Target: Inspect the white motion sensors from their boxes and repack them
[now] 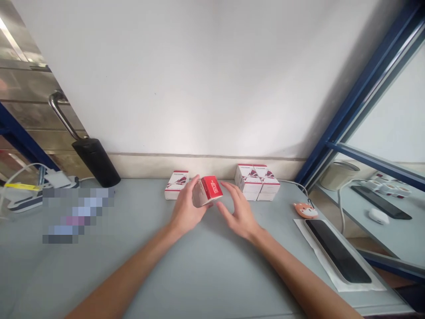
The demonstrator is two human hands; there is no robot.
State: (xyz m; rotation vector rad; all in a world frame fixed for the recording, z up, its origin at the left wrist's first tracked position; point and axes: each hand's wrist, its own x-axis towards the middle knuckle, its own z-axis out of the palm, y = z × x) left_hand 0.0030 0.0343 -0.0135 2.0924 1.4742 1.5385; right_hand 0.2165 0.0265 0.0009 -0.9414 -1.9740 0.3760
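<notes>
A small white carton with a red panel (211,187) is tilted in my left hand (186,204), gripped between thumb and fingers above the table. Just to its right, my right hand (239,210) has its thumb and fingers spread, apart from the carton and with nothing between them. Behind my left hand, a white and dark-red carton (176,184) rests near the wall. Several matching cartons (257,181) are stacked side by side, two high, beyond my right hand.
On the right lie an orange animal-face case (305,210) and a phone (337,250) on white paper (361,287). At left are a black cylinder (96,162), a power strip (25,203) with cables, and a blurred-out patch (78,215). A blue-framed glass panel (375,155) borders the table's right side.
</notes>
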